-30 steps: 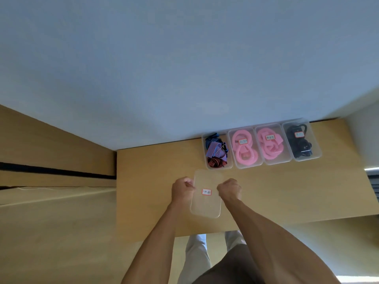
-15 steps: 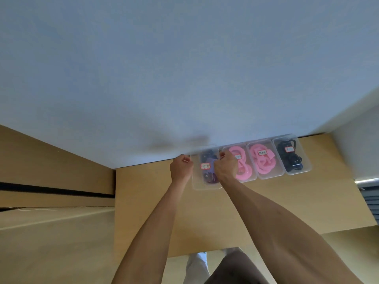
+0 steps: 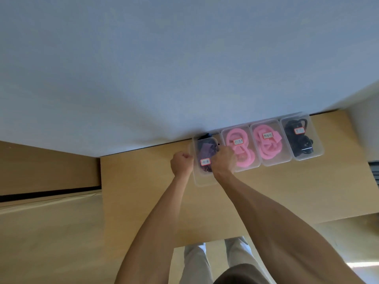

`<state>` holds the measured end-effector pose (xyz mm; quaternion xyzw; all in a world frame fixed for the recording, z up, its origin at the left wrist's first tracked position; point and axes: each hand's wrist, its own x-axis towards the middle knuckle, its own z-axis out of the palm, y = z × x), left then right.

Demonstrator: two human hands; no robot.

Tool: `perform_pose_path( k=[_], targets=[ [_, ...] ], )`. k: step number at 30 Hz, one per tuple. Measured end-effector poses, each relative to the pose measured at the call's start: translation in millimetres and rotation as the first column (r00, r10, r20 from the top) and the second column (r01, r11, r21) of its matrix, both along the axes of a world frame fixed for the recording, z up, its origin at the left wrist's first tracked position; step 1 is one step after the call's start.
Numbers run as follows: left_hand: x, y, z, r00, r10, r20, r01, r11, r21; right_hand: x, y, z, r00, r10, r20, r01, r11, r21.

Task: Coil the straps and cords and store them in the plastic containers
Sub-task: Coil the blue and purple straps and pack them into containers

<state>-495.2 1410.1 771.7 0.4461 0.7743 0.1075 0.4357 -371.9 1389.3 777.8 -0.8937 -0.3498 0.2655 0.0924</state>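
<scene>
The lid point(image 3: 205, 162), a second ago low over bare surface point(image 3: 143, 191), now lies on the leftmost box point(image 3: 205, 181) at the wall, not yet seated, its near end overhanging; closing looks nearly done, the last of four; left hand point(image 3: 182, 163) and right hand point(image 3: 223, 160) grip its sides, fingers curled on the rims; the purple straps point(image 3: 206, 149) sit inside; pink coils point(image 3: 239, 147) and black cords point(image 3: 298, 138) fill the capped boxes rightward; the wall blocks the far edge, the next box touches the right, open room lies left and near.
</scene>
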Motion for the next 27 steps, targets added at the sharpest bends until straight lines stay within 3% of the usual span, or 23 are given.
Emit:
perform_pose_path(
  k=[5, 9, 14, 21, 27],
  targets=[
    [-15.4, -6.9, 7.4, 0.998, 0.048, 0.046, -0.05, 0.998, 0.028, -8.9, -1.6, 5.1, 0.997, 0.006, -0.078, -0.007, 1.0, -0.013],
    [-0.1, -0.1, 18.3, 0.998, 0.014, 0.063, -0.015, 1.0, 0.012, -7.7, -0.4, 6.4, 1.0, 0.021, 0.004, -0.021, 0.998, 0.055],
    [7.8, -2.3, 12.3, 0.998, 0.008, 0.055, -0.008, 1.0, -0.003, 0.9, 2.1, 5.6, 1.0, -0.007, -0.014, 0.007, 1.0, 0.01],
    [-10.7, -12.6, 13.1, 0.994, -0.03, -0.106, 0.039, 0.995, 0.092, -9.9, 2.1, 8.2, 0.996, 0.045, -0.071, -0.044, 0.999, 0.008],
    [-10.1, 14.9, 13.6, 0.989, -0.077, -0.128, 0.095, 0.986, 0.136, -4.9, 14.3, 3.6, 0.997, 0.071, -0.038, -0.073, 0.996, -0.052]
  ],
)
